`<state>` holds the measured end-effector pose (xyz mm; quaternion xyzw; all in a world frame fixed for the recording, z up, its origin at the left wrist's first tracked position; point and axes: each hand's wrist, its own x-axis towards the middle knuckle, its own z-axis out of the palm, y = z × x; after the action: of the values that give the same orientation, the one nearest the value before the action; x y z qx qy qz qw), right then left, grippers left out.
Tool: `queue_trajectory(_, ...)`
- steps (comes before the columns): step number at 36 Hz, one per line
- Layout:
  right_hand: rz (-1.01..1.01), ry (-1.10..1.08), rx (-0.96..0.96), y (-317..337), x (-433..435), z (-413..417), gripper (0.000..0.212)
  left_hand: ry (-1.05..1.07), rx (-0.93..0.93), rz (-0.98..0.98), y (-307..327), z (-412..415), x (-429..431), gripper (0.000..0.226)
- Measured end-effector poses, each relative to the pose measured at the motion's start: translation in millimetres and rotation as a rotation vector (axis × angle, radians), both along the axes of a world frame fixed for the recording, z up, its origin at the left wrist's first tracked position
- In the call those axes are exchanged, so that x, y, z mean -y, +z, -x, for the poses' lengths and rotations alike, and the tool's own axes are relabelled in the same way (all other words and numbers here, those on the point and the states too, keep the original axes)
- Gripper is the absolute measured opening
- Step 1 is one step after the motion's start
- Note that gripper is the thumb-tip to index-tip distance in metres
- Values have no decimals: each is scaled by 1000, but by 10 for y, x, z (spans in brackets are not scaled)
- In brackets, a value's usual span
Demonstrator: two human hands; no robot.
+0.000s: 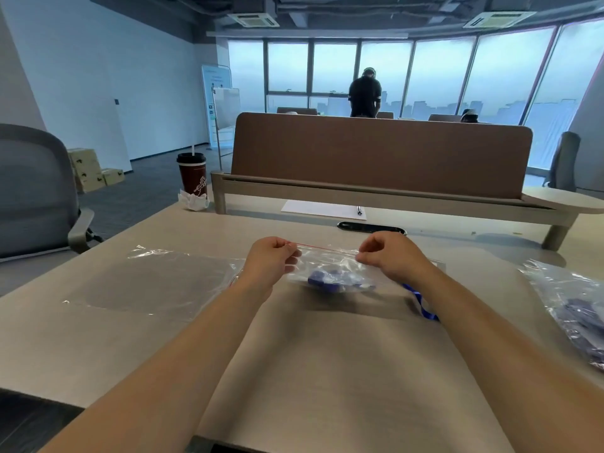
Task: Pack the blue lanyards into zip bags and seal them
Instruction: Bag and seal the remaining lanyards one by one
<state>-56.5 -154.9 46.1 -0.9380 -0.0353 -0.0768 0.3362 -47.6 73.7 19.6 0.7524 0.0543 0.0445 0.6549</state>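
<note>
A clear zip bag [330,266] with a red seal line is held just above the table in front of me. Inside it lies a bunched blue lanyard [330,277]. My left hand [273,256] pinches the left end of the bag's top strip, and my right hand [389,253] pinches the right end. A loose blue lanyard [421,304] lies on the table under my right forearm, partly hidden. A stack of empty zip bags [153,282] lies flat at the left. A larger clear bag holding blue lanyards [575,315] lies at the right edge.
A brown cup [192,174] with a crumpled tissue stands at the table's far left corner. A white sheet [322,209] with a pen lies before the brown divider [379,152]. A grey chair [36,191] stands at the left. A person stands by the far windows.
</note>
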Motion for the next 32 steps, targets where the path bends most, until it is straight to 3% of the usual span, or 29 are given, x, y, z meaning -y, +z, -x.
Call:
queue_trajectory(4,103,61,-39,37,-252,-7,26,-6,-10,-10,-29,3,30,15)
queue_trajectory(14,36,197,-97,111,-680,-64,5,10,43,-61,-67,56,15,15)
queue_trajectory(32,147,218,-111,122,-812,-134,7,-8,14,-26,-89,50,-92,11)
